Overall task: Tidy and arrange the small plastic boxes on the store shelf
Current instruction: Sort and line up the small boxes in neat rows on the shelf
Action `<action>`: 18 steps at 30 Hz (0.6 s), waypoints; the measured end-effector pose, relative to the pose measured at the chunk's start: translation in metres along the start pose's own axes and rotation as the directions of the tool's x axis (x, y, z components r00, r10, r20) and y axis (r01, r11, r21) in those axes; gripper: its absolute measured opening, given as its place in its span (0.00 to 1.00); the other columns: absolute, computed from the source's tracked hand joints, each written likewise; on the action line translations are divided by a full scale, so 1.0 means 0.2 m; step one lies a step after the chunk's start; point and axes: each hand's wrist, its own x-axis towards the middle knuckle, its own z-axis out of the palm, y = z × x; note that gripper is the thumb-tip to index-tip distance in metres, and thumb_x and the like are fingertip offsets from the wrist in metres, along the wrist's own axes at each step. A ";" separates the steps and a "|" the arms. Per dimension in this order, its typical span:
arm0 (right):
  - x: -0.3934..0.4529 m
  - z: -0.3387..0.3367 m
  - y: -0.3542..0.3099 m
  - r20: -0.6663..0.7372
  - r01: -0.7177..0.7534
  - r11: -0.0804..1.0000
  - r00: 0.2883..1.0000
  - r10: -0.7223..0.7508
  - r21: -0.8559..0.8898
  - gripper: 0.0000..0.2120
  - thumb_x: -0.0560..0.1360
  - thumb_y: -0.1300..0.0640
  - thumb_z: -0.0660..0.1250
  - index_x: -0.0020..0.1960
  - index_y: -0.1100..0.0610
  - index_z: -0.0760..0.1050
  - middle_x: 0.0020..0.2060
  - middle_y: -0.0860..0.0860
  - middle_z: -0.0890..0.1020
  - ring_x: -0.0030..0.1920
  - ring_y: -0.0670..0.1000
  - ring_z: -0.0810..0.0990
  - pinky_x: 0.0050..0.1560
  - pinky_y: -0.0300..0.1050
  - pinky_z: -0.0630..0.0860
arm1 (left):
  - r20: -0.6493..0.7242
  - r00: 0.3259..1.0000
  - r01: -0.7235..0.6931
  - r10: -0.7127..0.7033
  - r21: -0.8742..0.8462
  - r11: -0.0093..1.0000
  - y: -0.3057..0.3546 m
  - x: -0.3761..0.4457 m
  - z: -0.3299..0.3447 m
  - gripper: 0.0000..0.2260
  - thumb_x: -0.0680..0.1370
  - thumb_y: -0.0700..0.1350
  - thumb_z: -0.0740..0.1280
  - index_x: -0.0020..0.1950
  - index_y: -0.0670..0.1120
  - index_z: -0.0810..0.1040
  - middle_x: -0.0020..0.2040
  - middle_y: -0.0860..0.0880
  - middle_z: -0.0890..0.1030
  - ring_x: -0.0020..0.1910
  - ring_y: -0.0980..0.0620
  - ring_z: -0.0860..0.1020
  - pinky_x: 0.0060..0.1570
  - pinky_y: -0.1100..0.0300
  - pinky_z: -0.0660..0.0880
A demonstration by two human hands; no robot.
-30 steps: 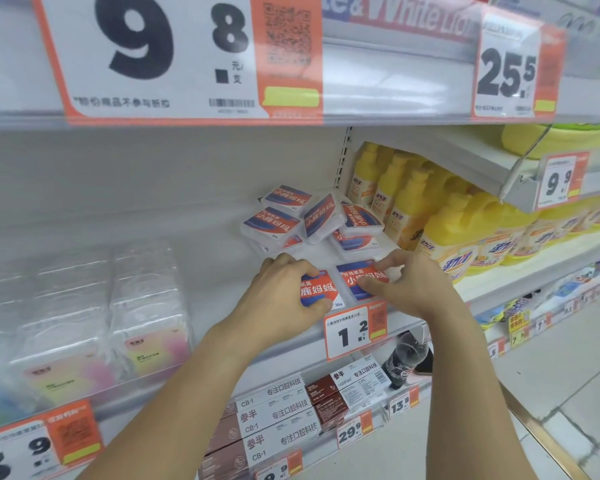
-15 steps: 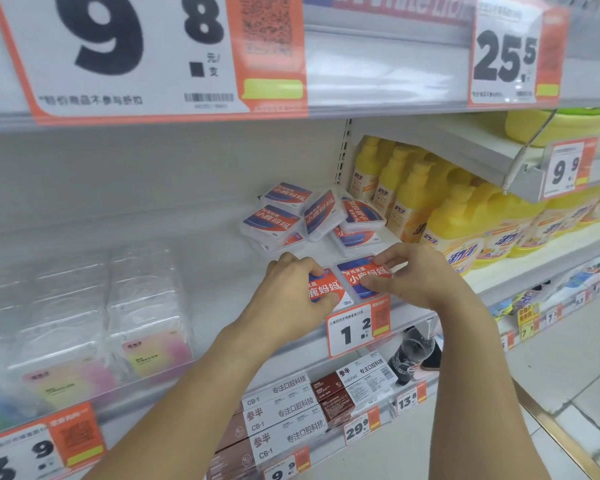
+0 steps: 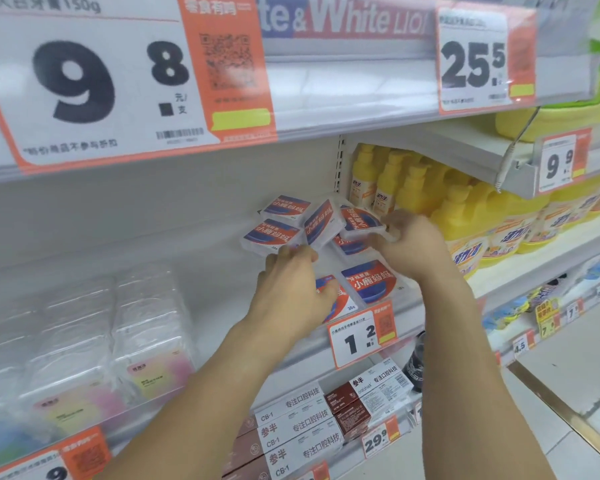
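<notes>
Boxes in the head view fall into two groups on the white shelf (image 3: 194, 244): two front boxes (image 3: 369, 280) lie flat, side by side, at the shelf lip, just above the price tag (image 3: 359, 336), and a loose back cluster (image 3: 284, 225) sits jumbled behind them, some flat, one tilted box (image 3: 321, 220) leaning on edge. Reaching in, the right hand (image 3: 413, 244) has thumb and forefinger pinched on the corner of the rightmost box (image 3: 361, 220) of that cluster; the left hand (image 3: 291, 289) has its fingers curled near the low box (image 3: 271, 237) at the cluster's left edge, though whether it actually grips that box I cannot tell. To do this step well, I would lift each box clear before moving it, so the tilted one does not topple, then set them flat, labels up and reading the same way, squared behind the front pair and kept off the yellow bottles (image 3: 465, 216) to the right. Labels read 小鹿妈妈 with "30" at a corner. Tags read 1.2, 9.8, 25.5, 9.9 and 29.9; above, "& White"; below, cartons (image 3: 302, 431) marked 参半, CB-1, 专注口腔科技.
</notes>
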 end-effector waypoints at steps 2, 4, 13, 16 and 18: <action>0.07 0.08 -0.04 -0.015 0.012 0.995 1.000 -0.011 0.100 0.25 0.74 0.47 0.68 0.70 0.51 0.72 0.66 0.55 0.76 0.65 0.59 0.75 0.54 0.47 0.74 | -0.060 0.998 -0.018 0.020 0.035 0.999 0.05 0.07 -0.06 0.20 0.76 0.54 0.67 0.65 0.47 0.72 0.62 0.47 0.76 0.60 0.48 0.75 0.52 0.54 0.75; 0.11 0.18 -0.06 0.069 -0.012 0.996 0.998 0.006 0.084 0.29 0.73 0.43 0.66 0.73 0.42 0.66 0.74 0.56 0.67 0.74 0.62 0.64 0.69 0.59 0.67 | -0.063 0.998 -0.004 0.007 0.045 0.999 0.09 0.20 -0.10 0.19 0.75 0.53 0.68 0.63 0.46 0.74 0.59 0.47 0.78 0.56 0.46 0.77 0.46 0.55 0.75; 0.15 0.25 -0.05 0.186 0.086 0.995 0.978 -0.094 0.050 0.41 0.57 0.39 0.75 0.69 0.40 0.70 0.69 0.54 0.73 0.62 0.56 0.78 0.56 0.45 0.73 | 0.388 0.919 -0.199 0.074 0.293 0.935 0.04 0.65 -0.08 0.46 0.66 0.56 0.77 0.76 0.50 0.55 0.67 0.44 0.72 0.61 0.43 0.74 0.58 0.48 0.75; 0.16 0.26 -0.09 0.235 0.062 0.995 0.969 -0.078 0.075 0.38 0.60 0.39 0.78 0.68 0.42 0.71 0.69 0.53 0.74 0.61 0.55 0.78 0.54 0.48 0.77 | 0.384 0.919 -0.207 0.090 0.276 0.938 -0.05 0.72 -0.13 0.38 0.71 0.47 0.75 0.74 0.54 0.56 0.62 0.47 0.76 0.53 0.46 0.78 0.51 0.48 0.79; 0.17 0.27 -0.14 0.267 0.065 0.994 0.960 -0.086 0.087 0.35 0.64 0.42 0.78 0.68 0.46 0.72 0.65 0.53 0.77 0.58 0.53 0.80 0.50 0.45 0.78 | 0.376 0.924 -0.184 0.067 0.285 0.941 -0.13 0.75 -0.17 0.36 0.71 0.43 0.75 0.71 0.57 0.57 0.58 0.48 0.77 0.46 0.48 0.79 0.42 0.52 0.81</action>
